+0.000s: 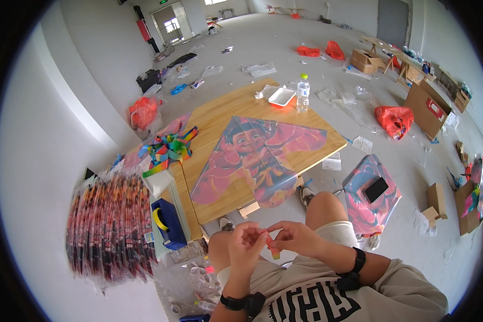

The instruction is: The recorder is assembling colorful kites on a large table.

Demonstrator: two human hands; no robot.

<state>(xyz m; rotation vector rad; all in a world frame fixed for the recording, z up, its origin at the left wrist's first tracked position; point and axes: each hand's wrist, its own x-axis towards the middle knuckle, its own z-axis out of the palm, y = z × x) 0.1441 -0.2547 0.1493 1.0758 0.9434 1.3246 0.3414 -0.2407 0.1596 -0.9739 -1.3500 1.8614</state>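
Over my lap, my left hand [247,244] and my right hand [295,239] meet with fingertips pinched together. Between them is a short strip of rainbow ribbon [273,251], red at the top and yellow-green at its lower end. Both hands appear to grip it near its top; the fingers partly hide it. Just beyond them, a kite [255,150] printed with a cartoon figure lies spread on the wooden table [204,115], its lower end over the near edge. A tangled heap of rainbow ribbons [169,150] sits at the table's left.
Left of me are a blue tape dispenser [169,225] with yellow tape and a stack of packaged kites [112,231]. A bottle [302,94] and white tray [282,96] stand at the table's far side. To the right, a phone [375,189] rests on another printed kite [359,214].
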